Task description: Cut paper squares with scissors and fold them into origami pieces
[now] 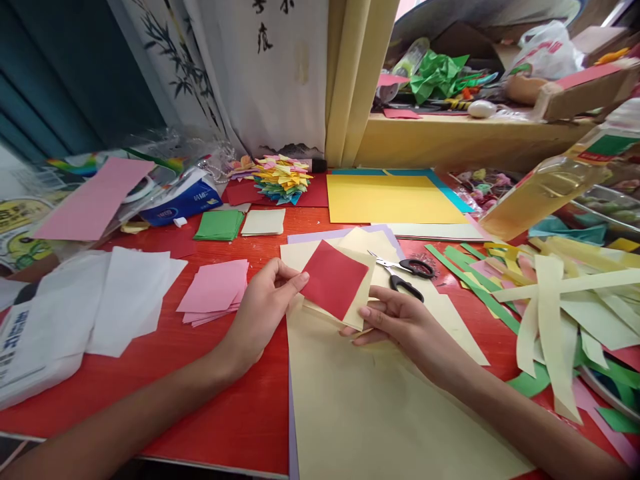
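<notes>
My left hand (273, 303) pinches the left corner of a red paper square (335, 280), which lies over pale yellow paper pieces (367, 317). At their lower right edge, my right hand (395, 323) holds the pale yellow pieces between thumb and fingers. Scissors (403, 270) with black handles rest just beyond my right hand, blades slightly apart. Beneath both hands spreads a large pale yellow sheet (380, 407).
Pink squares (213, 287), green squares (219, 225) and cream squares (263, 222) sit at left. Paper strips (550, 313) and a tilted bottle (545, 187) occupy the right. Behind are a yellow sheet (395, 198) and a colourful paper bundle (283, 179).
</notes>
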{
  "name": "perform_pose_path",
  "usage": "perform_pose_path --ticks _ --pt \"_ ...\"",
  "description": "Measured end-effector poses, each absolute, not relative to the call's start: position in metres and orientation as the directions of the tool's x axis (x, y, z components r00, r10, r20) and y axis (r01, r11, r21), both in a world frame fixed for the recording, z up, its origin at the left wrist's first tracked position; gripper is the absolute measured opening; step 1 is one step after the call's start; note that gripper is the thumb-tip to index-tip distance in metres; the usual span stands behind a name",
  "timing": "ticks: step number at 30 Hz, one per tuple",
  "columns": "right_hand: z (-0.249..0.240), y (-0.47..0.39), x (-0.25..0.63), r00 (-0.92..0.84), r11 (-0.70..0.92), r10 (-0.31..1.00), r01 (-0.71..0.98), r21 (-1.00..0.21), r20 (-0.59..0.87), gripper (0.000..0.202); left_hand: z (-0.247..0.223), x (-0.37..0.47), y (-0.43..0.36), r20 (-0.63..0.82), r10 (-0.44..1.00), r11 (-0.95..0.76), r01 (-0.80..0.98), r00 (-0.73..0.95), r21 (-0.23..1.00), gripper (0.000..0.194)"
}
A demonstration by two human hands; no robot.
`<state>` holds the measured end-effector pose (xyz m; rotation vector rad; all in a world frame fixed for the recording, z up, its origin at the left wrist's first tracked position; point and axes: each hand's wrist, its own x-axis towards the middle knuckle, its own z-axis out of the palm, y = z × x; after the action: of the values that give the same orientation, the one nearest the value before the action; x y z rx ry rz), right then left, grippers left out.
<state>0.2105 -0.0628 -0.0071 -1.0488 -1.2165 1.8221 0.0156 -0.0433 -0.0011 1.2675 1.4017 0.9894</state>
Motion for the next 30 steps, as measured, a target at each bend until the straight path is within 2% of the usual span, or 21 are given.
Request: perform_pose_path --ticks 10,14,18,21,24,26,30 --pt "-0.002 -0.065 0.205 -0.441 -0.305 0.867 -0.102 -0.947 -0.232 0.015 -0.001 0.028 -0.058 -0.216 0.973 0.232 0.297 -0.086 0.926 0.026" --pt "-0.002 -0.066 0.205 -0.425 -0.274 0.880 -0.087 -0.958 -0.213 0.015 0.000 0.029 -0.056 -0.191 0.981 0.189 0.330 -0.027 0.925 0.024" --pt "-0.005 -0.067 0.210 -0.371 -0.159 0.917 0.002 -0.987 -0.148 0.020 0.000 0.024 -0.050 -0.181 0.982 0.160 0.299 0.045 0.941 0.020" --pt "-0.008 -0.065 0.214 -0.319 0.010 0.947 0.151 -0.988 -0.040 0.017 0.002 0.021 -0.046 -0.113 0.986 0.076 0.274 0.121 0.959 0.029" --pt "-0.012 -0.064 0.214 -0.289 0.143 0.956 0.301 -0.943 0.053 0.018 0.001 0.020 -0.046 -0.047 0.975 -0.027 0.322 0.219 0.946 0.015" --pt "-0.015 -0.063 0.213 -0.297 0.164 0.953 0.320 -0.933 0.066 0.022 -0.002 0.020 -0.047 -0.018 0.971 -0.075 0.376 0.238 0.923 0.011" --pt "-0.017 -0.064 0.210 -0.303 0.159 0.951 0.307 -0.938 0.062 0.029 -0.008 0.018 -0.048 -0.001 0.969 -0.114 0.448 0.249 0.887 0.019"
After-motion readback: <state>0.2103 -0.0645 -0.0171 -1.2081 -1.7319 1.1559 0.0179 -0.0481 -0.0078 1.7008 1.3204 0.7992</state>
